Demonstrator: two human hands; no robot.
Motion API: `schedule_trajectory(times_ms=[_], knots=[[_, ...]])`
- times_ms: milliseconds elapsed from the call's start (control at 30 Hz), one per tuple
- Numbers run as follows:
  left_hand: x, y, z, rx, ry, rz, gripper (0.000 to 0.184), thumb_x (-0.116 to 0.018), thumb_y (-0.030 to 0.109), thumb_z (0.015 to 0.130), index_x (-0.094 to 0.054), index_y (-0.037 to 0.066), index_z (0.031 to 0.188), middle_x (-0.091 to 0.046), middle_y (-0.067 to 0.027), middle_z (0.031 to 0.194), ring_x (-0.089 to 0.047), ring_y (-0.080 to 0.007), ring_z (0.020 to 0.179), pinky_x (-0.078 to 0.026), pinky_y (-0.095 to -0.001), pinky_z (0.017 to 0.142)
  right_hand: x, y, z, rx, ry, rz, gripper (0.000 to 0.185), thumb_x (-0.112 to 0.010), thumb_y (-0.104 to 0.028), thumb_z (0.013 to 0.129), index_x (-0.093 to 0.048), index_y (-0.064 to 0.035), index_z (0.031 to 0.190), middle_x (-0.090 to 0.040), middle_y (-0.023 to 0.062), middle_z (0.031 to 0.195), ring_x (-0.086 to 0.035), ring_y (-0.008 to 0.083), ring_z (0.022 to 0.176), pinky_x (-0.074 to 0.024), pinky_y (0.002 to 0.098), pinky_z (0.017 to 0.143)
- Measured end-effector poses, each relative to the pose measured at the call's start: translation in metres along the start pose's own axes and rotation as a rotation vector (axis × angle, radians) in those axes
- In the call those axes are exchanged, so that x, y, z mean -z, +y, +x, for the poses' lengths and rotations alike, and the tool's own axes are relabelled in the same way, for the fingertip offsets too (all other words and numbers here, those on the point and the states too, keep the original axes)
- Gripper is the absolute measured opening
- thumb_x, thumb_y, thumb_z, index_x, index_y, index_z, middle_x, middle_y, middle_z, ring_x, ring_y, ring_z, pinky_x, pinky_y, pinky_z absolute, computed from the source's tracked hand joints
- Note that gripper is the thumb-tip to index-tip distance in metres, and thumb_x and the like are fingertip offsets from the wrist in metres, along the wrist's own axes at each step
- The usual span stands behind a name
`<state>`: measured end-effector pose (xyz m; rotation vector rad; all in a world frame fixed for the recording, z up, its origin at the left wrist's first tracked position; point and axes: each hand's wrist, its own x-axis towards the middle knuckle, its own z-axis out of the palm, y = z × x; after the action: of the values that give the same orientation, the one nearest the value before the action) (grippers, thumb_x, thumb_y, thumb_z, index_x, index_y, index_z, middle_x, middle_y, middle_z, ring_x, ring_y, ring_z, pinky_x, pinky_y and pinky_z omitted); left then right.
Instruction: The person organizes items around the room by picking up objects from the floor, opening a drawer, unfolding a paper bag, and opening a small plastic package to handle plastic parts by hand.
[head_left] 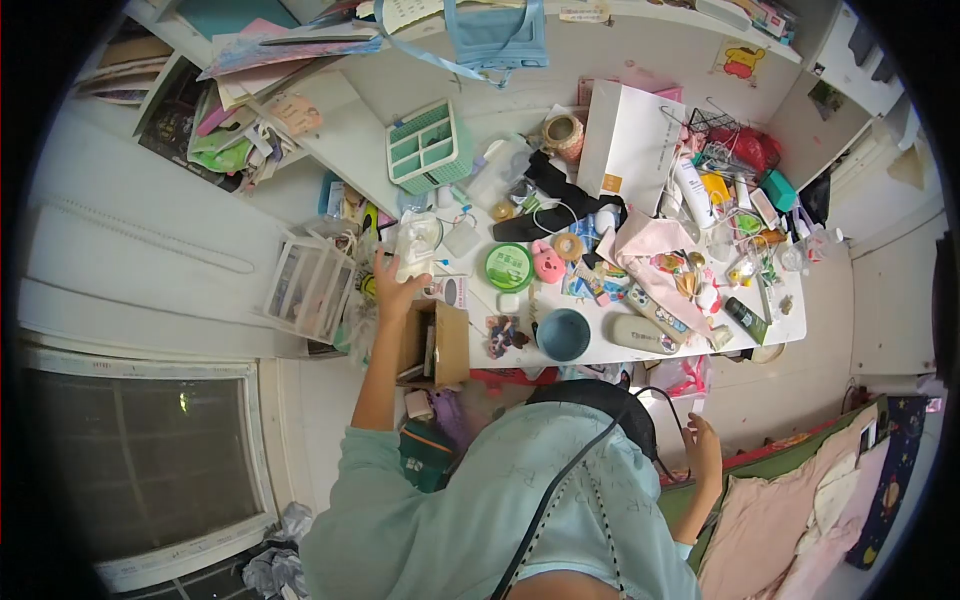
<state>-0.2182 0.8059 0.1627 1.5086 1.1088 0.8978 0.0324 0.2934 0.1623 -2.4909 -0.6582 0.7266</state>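
My left hand reaches to the left end of the desk. Its fingers and thumb are around the lower end of a white, partly see-through packet; what is inside I cannot make out. Beside the packet are a small clear container and a cotton swab with blue tips. An open cardboard box stands just below this hand. My right hand hangs off the desk at my right side, fingers loosely apart, with nothing visible in it.
The desk holds a green-lidded round tub, a blue bowl, a beige case, a white paper bag and a mint organizer. Clear drawers stand left. A bed with pink fabric lies right.
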Motion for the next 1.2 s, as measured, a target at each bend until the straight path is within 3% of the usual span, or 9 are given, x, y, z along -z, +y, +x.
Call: schedule_trajectory(times_ms=[133, 233, 433, 767, 867, 967, 1067, 1100, 1200], knots=[[-0.008, 0.006, -0.02, 0.032, -0.014, 0.007, 0.098, -0.074, -0.007, 0.055, -0.015, 0.006, 0.133, -0.026, -0.0215, 0.132, -0.036, -0.0267, 0.118, -0.047, -0.0358, 0.081, 0.003, 0.003, 0.01, 0.065, -0.005, 0.021, 0.029, -0.053, -0.011, 0.079, -0.052, -0.0028, 0.107, -0.057, 0.0162, 0.095, -0.057, 0.0302, 0.081, -0.0449, 0.0372, 0.072], [-0.017, 0.013, -0.038, 0.068, -0.024, -0.171, 0.097, -0.075, -0.003, 0.053, -0.018, 0.008, 0.131, -0.032, -0.0229, 0.129, -0.035, -0.0235, 0.118, -0.045, -0.0321, 0.078, 0.006, 0.007, 0.016, 0.078, -0.001, -0.007, 0.029, -0.053, -0.011, 0.079, -0.052, -0.0031, 0.106, -0.057, 0.0162, 0.095, -0.057, 0.0308, 0.081, -0.0449, 0.0371, 0.071], [-0.031, -0.007, -0.075, -0.021, -0.026, -0.024, 0.093, -0.07, -0.008, 0.057, -0.017, 0.006, 0.132, -0.027, -0.0241, 0.131, -0.042, -0.0245, 0.111, -0.049, -0.0294, 0.075, 0.013, 0.004, 0.023, 0.128, -0.005, -0.067, 0.029, -0.055, -0.012, 0.078, -0.053, -0.0043, 0.106, -0.059, 0.0145, 0.093, -0.057, 0.0305, 0.082, -0.0449, 0.0369, 0.071], [-0.069, 0.035, -0.139, -0.111, -0.061, 0.161, 0.085, -0.067, -0.009, 0.059, -0.023, 0.005, 0.13, -0.032, -0.0143, 0.131, -0.043, -0.0205, 0.111, -0.049, -0.0247, 0.07, 0.005, 0.013, 0.012, 0.129, -0.035, -0.121, 0.031, -0.056, -0.014, 0.077, -0.053, -0.0048, 0.106, -0.06, 0.0142, 0.094, -0.057, 0.0311, 0.084, -0.0449, 0.0382, 0.072], [-0.078, 0.014, -0.138, -0.12, -0.13, 0.042, 0.078, -0.063, -0.014, 0.06, -0.026, 0.002, 0.127, -0.03, -0.0138, 0.129, -0.056, -0.0204, 0.089, -0.051, -0.0243, 0.067, 0.002, 0.015, 0.006, 0.143, -0.017, -0.123, 0.03, -0.056, -0.013, 0.077, -0.053, -0.0042, 0.105, -0.06, 0.0144, 0.094, -0.057, 0.0315, 0.083, -0.0449, 0.0388, 0.072], [-0.089, 0.02, -0.149, 0.087, -0.206, -0.106, 0.076, -0.063, -0.014, 0.06, -0.027, 0.001, 0.126, -0.032, -0.0129, 0.128, -0.056, -0.0198, 0.087, -0.051, -0.0247, 0.067, 0.0, 0.006, -0.003, 0.125, -0.015, -0.079, 0.029, -0.056, -0.013, 0.076, -0.054, -0.0037, 0.104, -0.059, 0.0148, 0.094, -0.057, 0.032, 0.083, -0.0449, 0.0391, 0.072], [-0.101, -0.002, -0.157, 0.019, -0.206, -0.131, 0.073, -0.062, -0.013, 0.062, -0.028, 0.0, 0.125, -0.032, -0.013, 0.126, -0.057, -0.0192, 0.085, -0.051, -0.0247, 0.065, -0.008, 0.008, -0.014, 0.104, -0.013, -0.045, 0.028, -0.056, -0.012, 0.076, -0.054, -0.0031, 0.103, -0.059, 0.0153, 0.094, -0.057, 0.0324, 0.083, -0.0449, 0.039, 0.073], [-0.106, -0.008, -0.156, -0.039, -0.228, -0.073, 0.076, -0.064, -0.009, 0.063, -0.024, 0.003, 0.127, -0.028, -0.01, 0.132, -0.054, -0.0196, 0.091, -0.049, -0.0242, 0.066, -0.011, 0.009, -0.016, 0.101, -0.009, -0.041, 0.028, -0.056, -0.011, 0.076, -0.054, -0.0029, 0.103, -0.059, 0.0155, 0.094, -0.057, 0.0326, 0.083, -0.0449, 0.039, 0.073], [-0.119, -0.016, -0.161, 0.037, -0.237, -0.115, 0.072, -0.065, -0.006, 0.065, -0.027, 0.002, 0.125, -0.031, -0.0103, 0.13, -0.054, -0.0169, 0.09, -0.048, -0.0236, 0.068, -0.013, 0.009, -0.024, 0.096, -0.001, -0.054, 0.026, -0.054, -0.007, 0.077, -0.055, 0.0005, 0.102, -0.059, 0.0183, 0.091, -0.059, 0.0299, 0.078, -0.0465, 0.0358, 0.068]])
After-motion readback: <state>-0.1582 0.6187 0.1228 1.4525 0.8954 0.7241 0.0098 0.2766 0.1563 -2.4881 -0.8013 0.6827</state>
